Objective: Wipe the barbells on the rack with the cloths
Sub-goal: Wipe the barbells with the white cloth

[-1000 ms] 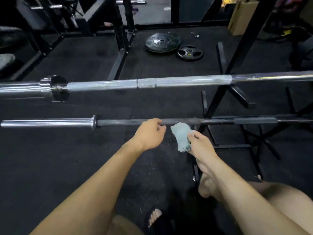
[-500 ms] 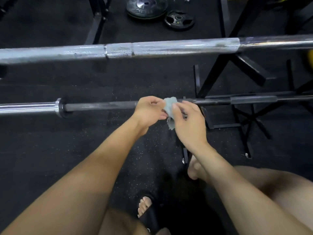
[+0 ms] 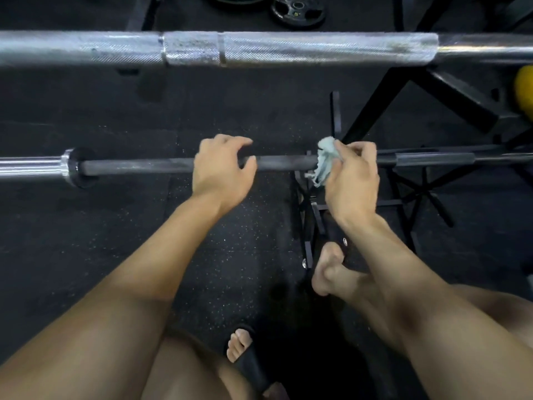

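The thin dark-grey steel barbell (image 3: 282,162) runs left to right across the middle of the frame, its long axis level, with the thick knurled silver barbell (image 3: 259,49) parallel above it. The right hand (image 3: 350,180) pinches a crumpled pale-blue cloth (image 3: 325,163) against the dark bar, fingers curled over it. The left hand (image 3: 220,171), just left along the shaft, hooks loosely over it, grip partly open. Wiping likely follows the bar's length.

left hand (image 3: 220,171) on lower barbell (image 3: 138,166), cloth (image 3: 324,161) right, upper barbell (image 3: 259,49) behind
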